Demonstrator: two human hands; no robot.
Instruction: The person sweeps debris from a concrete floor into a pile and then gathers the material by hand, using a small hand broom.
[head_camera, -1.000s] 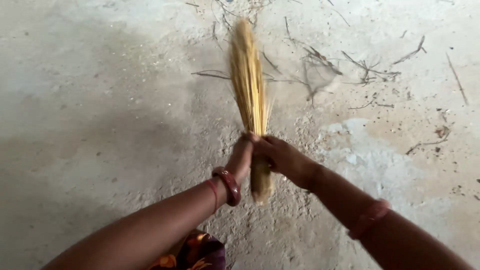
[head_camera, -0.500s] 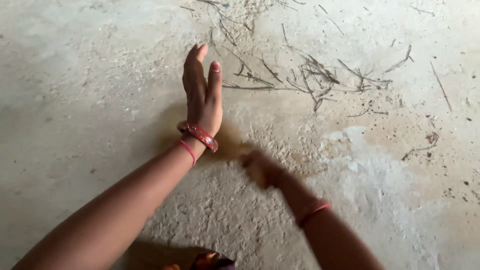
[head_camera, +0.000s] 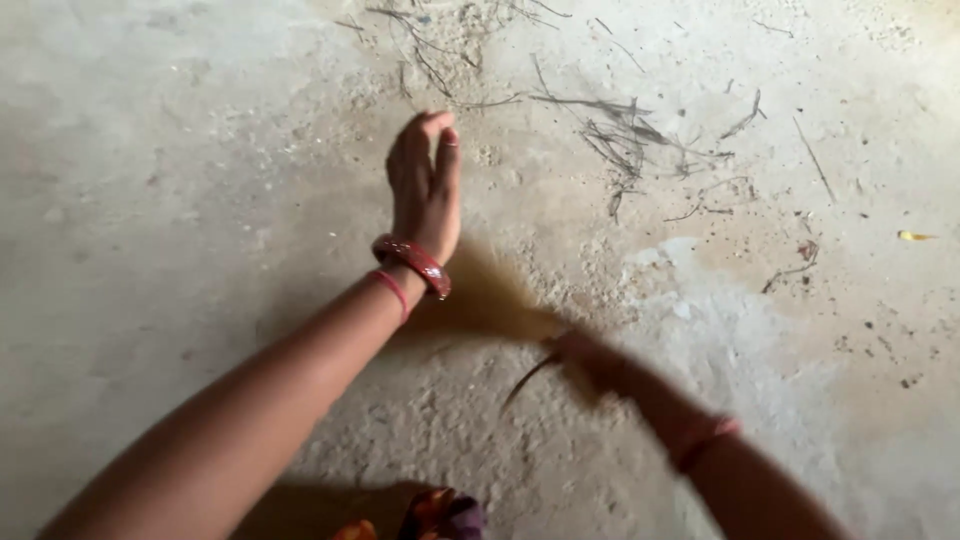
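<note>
I'm looking straight down at a bare concrete floor (head_camera: 180, 150), pale grey, rough and dusty, with a whiter scuffed patch (head_camera: 700, 300) to the right of the hands. No walls in view, only floor. Thin dry twigs (head_camera: 620, 135) lie scattered across the top, well apart from the hands, and a small yellow scrap (head_camera: 912, 236) sits alone near the right edge.

The left hand (head_camera: 425, 185) is raised on edge over the floor, fingers (head_camera: 432, 135) straight and pressed together, empty as far as I can see. Two red bangles (head_camera: 410, 265) ring that wrist, one thick, one thin.

The right hand (head_camera: 590, 360) is a blur low in the middle; I can't tell how its fingers are set. A brownish smear (head_camera: 490, 300) stretches from it toward the left wrist, just under the bangles — it looks like a straw broom, but too blurred to be sure. A thin dark curved strand (head_camera: 525, 380) sticks out beside the right hand. A reddish bangle (head_camera: 705, 440) shows on the right wrist, also blurred.

At the bottom edge, a bit of patterned cloth (head_camera: 440, 515), orange and dark purple. No packages, labels or signs anywhere in view.
</note>
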